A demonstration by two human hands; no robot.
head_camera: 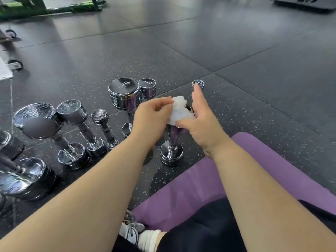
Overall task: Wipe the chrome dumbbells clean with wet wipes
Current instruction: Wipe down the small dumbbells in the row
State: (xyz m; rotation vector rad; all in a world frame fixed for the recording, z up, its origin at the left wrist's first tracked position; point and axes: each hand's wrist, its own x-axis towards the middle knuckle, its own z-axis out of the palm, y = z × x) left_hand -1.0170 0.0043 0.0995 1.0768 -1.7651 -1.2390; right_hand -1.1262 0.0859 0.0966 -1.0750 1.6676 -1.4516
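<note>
A crumpled white wet wipe [179, 110] lies on the top head of an upright chrome dumbbell [171, 149] in the middle of the floor. My left hand [151, 118] pinches the wipe's left edge with curled fingers. On the other side, my right hand [201, 115] touches the wipe, fingers mostly straight and thumb under it. The dumbbell's top head is almost wholly hidden by the wipe and hands.
Several other chrome dumbbells stand upright on the black speckled floor: a large one [125, 95] and a 2 kg one [147, 88] behind my left hand, more at left [72, 113], and a small one [198, 83] beyond my right fingers. A purple mat [200, 182] lies under me.
</note>
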